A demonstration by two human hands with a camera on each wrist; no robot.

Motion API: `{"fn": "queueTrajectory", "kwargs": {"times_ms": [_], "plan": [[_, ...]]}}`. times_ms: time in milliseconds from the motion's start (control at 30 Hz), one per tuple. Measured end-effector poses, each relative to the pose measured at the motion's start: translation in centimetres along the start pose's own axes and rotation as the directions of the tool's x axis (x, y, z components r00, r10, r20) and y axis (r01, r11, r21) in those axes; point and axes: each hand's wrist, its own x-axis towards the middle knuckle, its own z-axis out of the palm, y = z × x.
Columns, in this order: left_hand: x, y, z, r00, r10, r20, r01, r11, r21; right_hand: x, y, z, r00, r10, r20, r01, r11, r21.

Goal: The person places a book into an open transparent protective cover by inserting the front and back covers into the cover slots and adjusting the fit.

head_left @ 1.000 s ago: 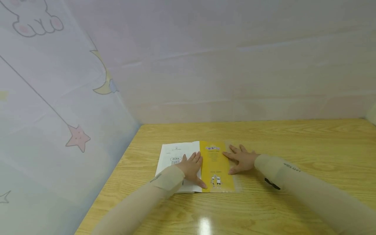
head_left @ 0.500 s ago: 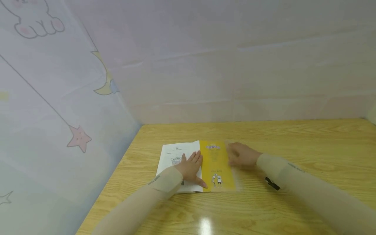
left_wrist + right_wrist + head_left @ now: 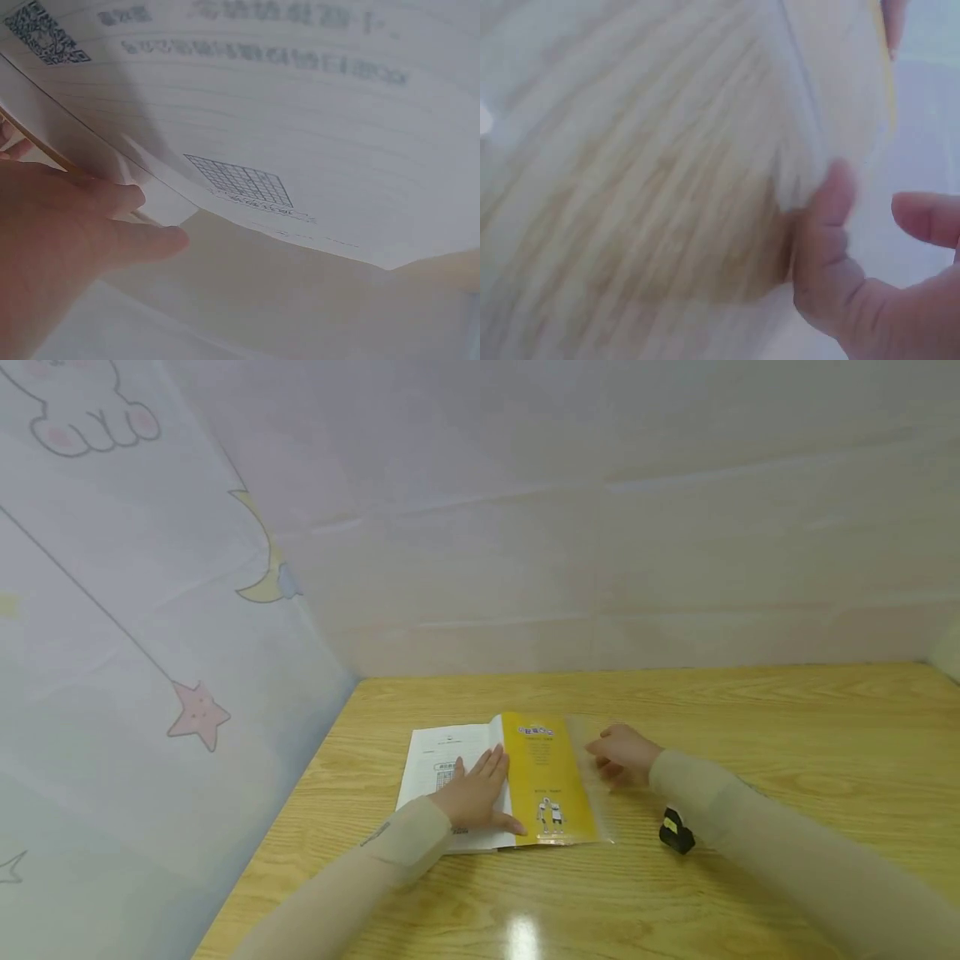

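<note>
A book lies open, with a white printed page (image 3: 431, 747) on the left and a yellow cover flap (image 3: 536, 777) on the right. Clear plastic film (image 3: 600, 810) sticks out past the flap's right edge. My left hand (image 3: 472, 793) rests with fingers spread over the white page and fold, its thumb reaching the yellow flap. At the film's right edge is my right hand (image 3: 626, 752), fingers bent. In the right wrist view, its fingers (image 3: 829, 217) touch the film's edge while the thumb (image 3: 930, 217) stands apart. The flap looks slightly raised.
The book lies on a wood-grain table (image 3: 787, 735). A pale wall covering (image 3: 600, 543) rises behind it, and another with a pink star (image 3: 198, 717) stands on the left. A small black device (image 3: 677, 832) sits under the right sleeve.
The right hand was spread on the film and flap, then drew its fingers in and moved to the film's edge. The yellow flap has shifted slightly left and up. The left hand stays on the book.
</note>
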Motion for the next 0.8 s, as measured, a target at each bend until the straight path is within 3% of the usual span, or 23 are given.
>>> {"fn": "queueTrajectory", "kwargs": {"times_ms": [100,267,533,633,800], "plan": [[-0.1,0.0,0.0,1.0,0.0,-0.002,0.0,1.0,-0.028,0.3,0.1,0.1,1.0,0.03,-0.002,-0.03,0.998,0.046],[-0.6,-0.1,-0.3,1.0,0.005,0.007,-0.004,0.993,-0.117,0.9,0.4,0.4,0.999,-0.035,-0.002,0.035,0.999,0.007],[-1.4,-1.1,-0.8,1.0,0.013,0.014,-0.008,0.954,-0.301,1.3,0.2,1.0,0.997,-0.053,-0.049,0.058,0.993,0.103],[-1.6,-1.5,-0.8,1.0,0.015,0.021,-0.008,0.944,-0.329,1.1,-0.3,1.3,0.996,-0.084,-0.033,0.088,0.986,0.143],[-1.5,-1.7,-0.8,1.0,0.02,0.019,-0.012,0.941,-0.337,0.8,-1.6,1.8,0.987,-0.158,-0.003,0.157,0.981,0.117]]}}
